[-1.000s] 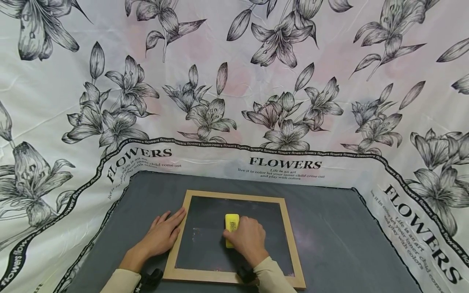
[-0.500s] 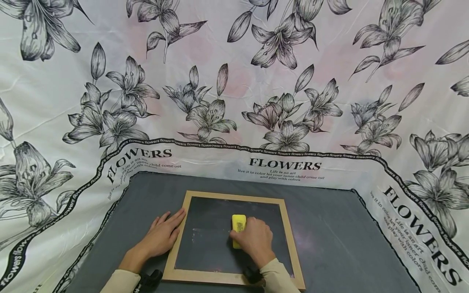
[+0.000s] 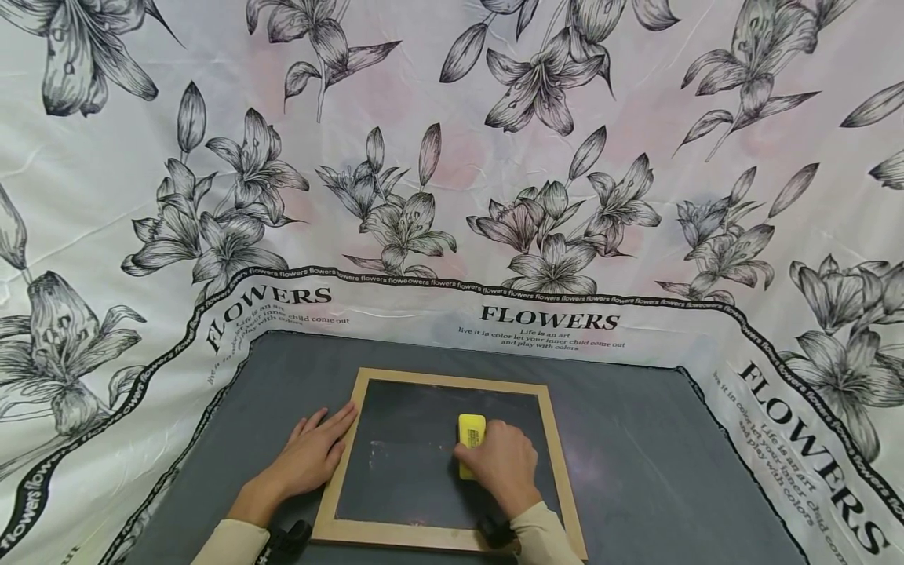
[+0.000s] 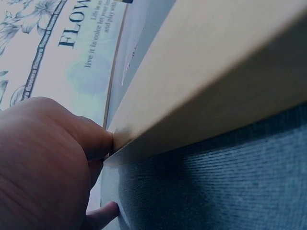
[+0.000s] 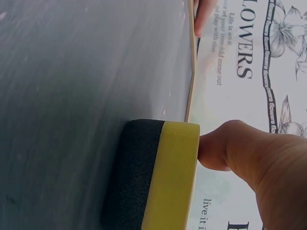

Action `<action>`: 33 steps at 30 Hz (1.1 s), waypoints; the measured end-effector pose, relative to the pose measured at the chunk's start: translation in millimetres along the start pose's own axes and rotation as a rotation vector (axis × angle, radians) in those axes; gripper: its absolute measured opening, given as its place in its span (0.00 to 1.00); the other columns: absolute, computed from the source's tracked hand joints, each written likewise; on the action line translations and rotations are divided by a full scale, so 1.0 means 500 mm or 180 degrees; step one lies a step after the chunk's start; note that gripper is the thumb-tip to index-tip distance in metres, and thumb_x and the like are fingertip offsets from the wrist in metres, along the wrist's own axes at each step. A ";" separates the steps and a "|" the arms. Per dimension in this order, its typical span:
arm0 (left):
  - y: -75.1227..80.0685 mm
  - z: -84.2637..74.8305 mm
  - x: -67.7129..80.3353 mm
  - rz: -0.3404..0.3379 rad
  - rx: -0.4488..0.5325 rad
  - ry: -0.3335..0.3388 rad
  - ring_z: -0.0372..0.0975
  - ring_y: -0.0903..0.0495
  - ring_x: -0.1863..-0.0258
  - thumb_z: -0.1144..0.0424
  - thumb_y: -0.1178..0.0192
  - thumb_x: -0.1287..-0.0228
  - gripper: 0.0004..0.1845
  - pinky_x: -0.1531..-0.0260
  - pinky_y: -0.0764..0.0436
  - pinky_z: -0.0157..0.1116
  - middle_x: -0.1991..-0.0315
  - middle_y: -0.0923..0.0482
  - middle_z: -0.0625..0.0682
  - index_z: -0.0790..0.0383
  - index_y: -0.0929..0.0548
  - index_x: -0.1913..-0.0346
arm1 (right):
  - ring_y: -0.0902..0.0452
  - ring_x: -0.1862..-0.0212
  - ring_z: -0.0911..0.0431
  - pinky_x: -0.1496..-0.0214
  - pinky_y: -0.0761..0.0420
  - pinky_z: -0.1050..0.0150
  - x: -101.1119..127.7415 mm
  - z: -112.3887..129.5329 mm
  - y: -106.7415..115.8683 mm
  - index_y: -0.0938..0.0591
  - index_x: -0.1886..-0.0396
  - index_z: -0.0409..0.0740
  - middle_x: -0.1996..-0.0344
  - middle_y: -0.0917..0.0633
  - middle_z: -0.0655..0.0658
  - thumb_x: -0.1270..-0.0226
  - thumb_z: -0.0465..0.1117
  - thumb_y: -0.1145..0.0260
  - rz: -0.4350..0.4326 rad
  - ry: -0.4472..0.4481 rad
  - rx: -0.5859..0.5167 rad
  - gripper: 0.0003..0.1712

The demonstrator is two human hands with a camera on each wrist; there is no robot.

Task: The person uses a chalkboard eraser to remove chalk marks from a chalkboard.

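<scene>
Yellow eraser (image 3: 471,445) shifted rightward across framed chalkboard (image 3: 452,380), right hand (image 3: 503,463) gripping it, dark pad flat on slate, left hand (image 3: 311,455) flat, fingers straight, against frame's left edge, grey mat (image 3: 636,455) beneath.

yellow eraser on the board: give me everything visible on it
The eraser is a small block with a yellow top bearing a small printed label and a black foam-like pad underneath. It lies pad-down on the dark face of the wood-framed chalkboard, right of centre, long side running away from the person. The right hand grips it from the near side; faint chalk smears lie left of it.
</scene>
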State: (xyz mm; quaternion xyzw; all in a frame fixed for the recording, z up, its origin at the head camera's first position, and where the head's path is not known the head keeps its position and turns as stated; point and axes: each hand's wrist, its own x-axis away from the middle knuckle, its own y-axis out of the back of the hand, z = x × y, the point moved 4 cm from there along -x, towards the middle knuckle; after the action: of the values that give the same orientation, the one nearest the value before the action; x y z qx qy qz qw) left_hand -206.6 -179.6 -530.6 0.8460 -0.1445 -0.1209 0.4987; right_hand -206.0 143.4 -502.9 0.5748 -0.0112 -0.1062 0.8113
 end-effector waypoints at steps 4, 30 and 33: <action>-0.002 0.002 0.000 0.0001 0.0035 0.0029 0.71 0.38 0.19 0.65 0.42 0.17 0.31 0.26 0.44 0.79 0.14 0.36 0.56 0.60 0.31 0.15 | 0.26 0.76 0.53 0.76 0.27 0.57 0.000 -0.007 0.005 0.16 0.71 0.45 0.79 0.21 0.48 0.51 0.62 0.19 0.0010 -0.0047 0.0018 0.27; 0.002 -0.002 0.001 -0.0003 -0.0039 -0.0002 0.71 0.38 0.19 0.65 0.42 0.17 0.31 0.26 0.43 0.78 0.14 0.36 0.56 0.61 0.31 0.15 | 0.24 0.77 0.52 0.77 0.26 0.57 -0.015 -0.075 0.037 0.16 0.73 0.41 0.79 0.19 0.46 0.51 0.60 0.18 -0.0078 -0.0085 0.0096 0.27; 0.002 -0.002 0.002 -0.0010 -0.0044 -0.0006 0.71 0.38 0.19 0.65 0.42 0.17 0.31 0.26 0.43 0.78 0.14 0.36 0.56 0.61 0.31 0.15 | 0.24 0.77 0.51 0.76 0.26 0.57 -0.015 -0.082 0.041 0.16 0.74 0.41 0.80 0.19 0.45 0.52 0.59 0.19 -0.0079 -0.0107 0.0039 0.26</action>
State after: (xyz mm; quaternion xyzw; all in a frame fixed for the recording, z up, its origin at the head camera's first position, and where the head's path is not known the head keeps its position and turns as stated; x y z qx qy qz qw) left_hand -205.5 -179.6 -529.1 0.8426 -0.1428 -0.1235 0.5043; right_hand -204.4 189.3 -496.8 0.5780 -0.0183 -0.1259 0.8061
